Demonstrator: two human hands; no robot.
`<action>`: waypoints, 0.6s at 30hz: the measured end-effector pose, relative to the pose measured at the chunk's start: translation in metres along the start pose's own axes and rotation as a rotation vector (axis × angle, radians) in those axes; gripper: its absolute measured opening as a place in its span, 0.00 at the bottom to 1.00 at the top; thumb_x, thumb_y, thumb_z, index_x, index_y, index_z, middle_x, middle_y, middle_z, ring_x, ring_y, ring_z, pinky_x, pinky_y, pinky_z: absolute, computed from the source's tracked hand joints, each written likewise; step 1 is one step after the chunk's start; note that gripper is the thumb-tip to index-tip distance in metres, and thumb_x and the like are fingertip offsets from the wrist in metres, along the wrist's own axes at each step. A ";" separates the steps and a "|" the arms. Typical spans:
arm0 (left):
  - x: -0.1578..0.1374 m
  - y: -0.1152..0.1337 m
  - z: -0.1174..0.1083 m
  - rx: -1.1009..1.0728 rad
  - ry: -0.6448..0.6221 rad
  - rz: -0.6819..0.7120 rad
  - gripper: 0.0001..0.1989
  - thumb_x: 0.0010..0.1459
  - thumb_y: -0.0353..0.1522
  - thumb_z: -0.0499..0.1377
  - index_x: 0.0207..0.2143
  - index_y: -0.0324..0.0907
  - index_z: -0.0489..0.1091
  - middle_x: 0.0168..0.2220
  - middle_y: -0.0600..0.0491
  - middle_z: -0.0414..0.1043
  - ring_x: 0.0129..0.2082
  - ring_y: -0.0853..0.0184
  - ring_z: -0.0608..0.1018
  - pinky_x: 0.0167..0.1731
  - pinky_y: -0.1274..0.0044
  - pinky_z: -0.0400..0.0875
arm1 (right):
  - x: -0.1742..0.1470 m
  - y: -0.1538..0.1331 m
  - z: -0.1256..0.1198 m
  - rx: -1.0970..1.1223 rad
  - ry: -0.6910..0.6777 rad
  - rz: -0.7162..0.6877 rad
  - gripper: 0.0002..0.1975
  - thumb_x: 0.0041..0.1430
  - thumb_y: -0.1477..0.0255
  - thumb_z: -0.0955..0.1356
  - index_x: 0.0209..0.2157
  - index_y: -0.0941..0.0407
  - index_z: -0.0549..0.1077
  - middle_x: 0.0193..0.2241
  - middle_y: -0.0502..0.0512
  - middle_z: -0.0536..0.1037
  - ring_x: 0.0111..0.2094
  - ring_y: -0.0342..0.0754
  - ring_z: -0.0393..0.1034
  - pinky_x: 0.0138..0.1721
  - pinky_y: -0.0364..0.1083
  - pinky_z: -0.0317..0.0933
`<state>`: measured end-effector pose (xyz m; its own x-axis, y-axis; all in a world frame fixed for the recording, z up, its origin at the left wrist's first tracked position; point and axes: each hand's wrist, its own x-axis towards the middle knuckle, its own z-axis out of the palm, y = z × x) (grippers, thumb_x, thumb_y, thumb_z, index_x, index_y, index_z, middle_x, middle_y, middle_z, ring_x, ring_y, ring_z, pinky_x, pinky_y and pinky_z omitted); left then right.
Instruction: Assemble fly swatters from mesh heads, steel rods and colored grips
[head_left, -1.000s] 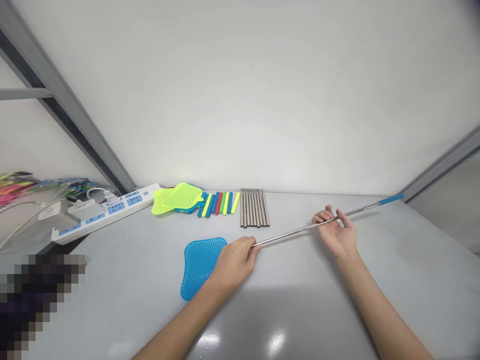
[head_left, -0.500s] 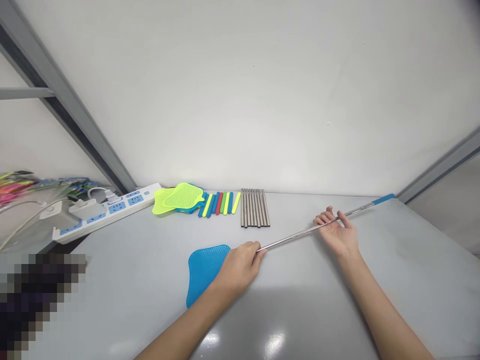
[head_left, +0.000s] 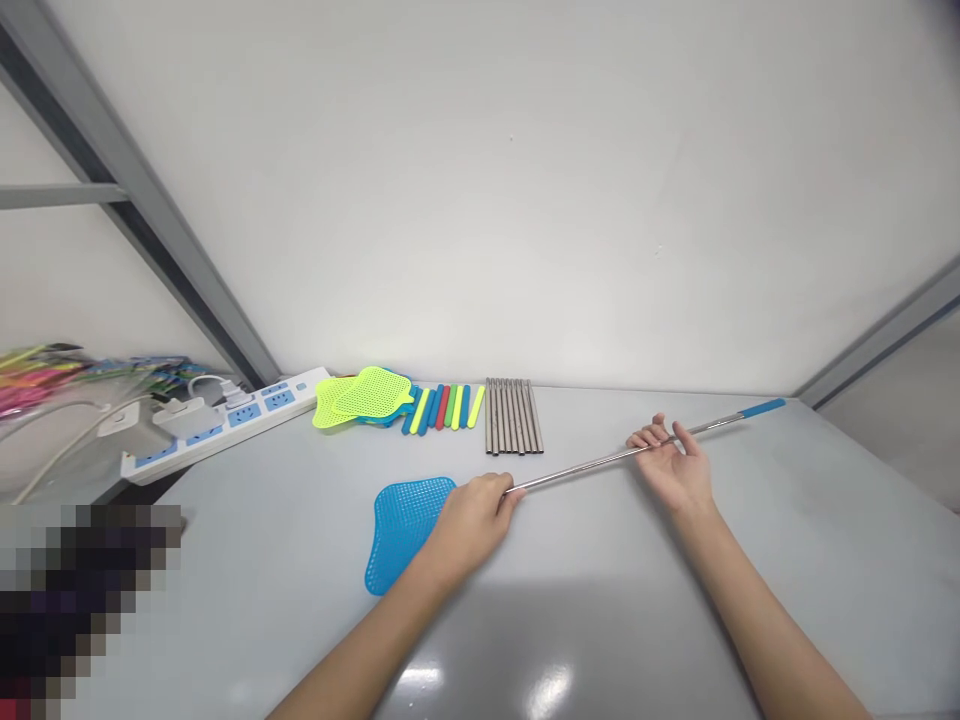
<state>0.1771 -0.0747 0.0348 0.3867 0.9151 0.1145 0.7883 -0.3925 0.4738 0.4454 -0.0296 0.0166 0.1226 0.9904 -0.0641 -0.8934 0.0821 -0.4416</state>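
Observation:
A fly swatter with a blue perforated head (head_left: pixel 409 520), an extended metal telescopic rod (head_left: pixel 581 467) and a blue grip (head_left: pixel 763 408) stretches diagonally over the table. My left hand (head_left: pixel 476 520) is closed round the joint between head and rod, which it hides along with part of the head. Farther right, my right hand (head_left: pixel 671 465) is turned palm up. The rod crosses it between thumb and loosely curled fingers, short of the blue grip.
Perforated swatter heads (head_left: pixel 371 393), yellow-green and blue, lie stacked at the back. Beside them are a row of coloured grips (head_left: pixel 446 408) and several metal rods (head_left: pixel 514 415). A power strip (head_left: pixel 232 425) with plugs stands left, near bagged colourful items (head_left: pixel 45 380). A blurred-out dark shape (head_left: pixel 82 590) is at lower left.
The swatter's head has tilted to show more of its mesh, and my left hand has shifted slightly left and up. The blue grip end has dipped a little. My right hand stays nearly still.

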 end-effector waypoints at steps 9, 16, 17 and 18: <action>-0.001 -0.003 0.005 0.029 -0.021 0.049 0.16 0.59 0.36 0.40 0.25 0.41 0.62 0.26 0.52 0.67 0.28 0.68 0.70 0.26 0.78 0.58 | -0.006 0.029 0.002 0.026 -0.045 0.160 0.03 0.53 0.75 0.59 0.30 0.56 0.62 0.18 0.45 0.57 0.19 0.39 0.56 0.24 0.43 0.56; 0.000 -0.004 0.006 0.042 -0.024 0.072 0.16 0.59 0.35 0.40 0.25 0.41 0.62 0.26 0.53 0.67 0.28 0.68 0.70 0.27 0.78 0.59 | -0.012 0.041 0.006 0.188 -0.044 0.261 0.04 0.54 0.76 0.58 0.31 0.57 0.62 0.18 0.45 0.56 0.20 0.38 0.56 0.25 0.42 0.57; 0.000 -0.004 0.006 0.042 -0.024 0.074 0.16 0.59 0.35 0.40 0.25 0.41 0.62 0.26 0.53 0.67 0.28 0.68 0.70 0.27 0.78 0.59 | -0.013 0.043 0.007 0.196 -0.041 0.270 0.03 0.54 0.76 0.58 0.31 0.57 0.62 0.18 0.45 0.56 0.20 0.38 0.55 0.25 0.42 0.57; 0.000 -0.004 0.006 0.041 -0.024 0.076 0.16 0.59 0.35 0.40 0.26 0.41 0.62 0.26 0.53 0.67 0.28 0.68 0.70 0.27 0.78 0.59 | -0.014 0.044 0.008 0.201 -0.037 0.274 0.03 0.54 0.76 0.59 0.31 0.57 0.62 0.18 0.44 0.56 0.20 0.38 0.55 0.25 0.41 0.57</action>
<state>0.1769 -0.0733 0.0273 0.4574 0.8800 0.1281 0.7750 -0.4651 0.4279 0.4012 -0.0387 0.0050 -0.1468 0.9817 -0.1215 -0.9587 -0.1715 -0.2269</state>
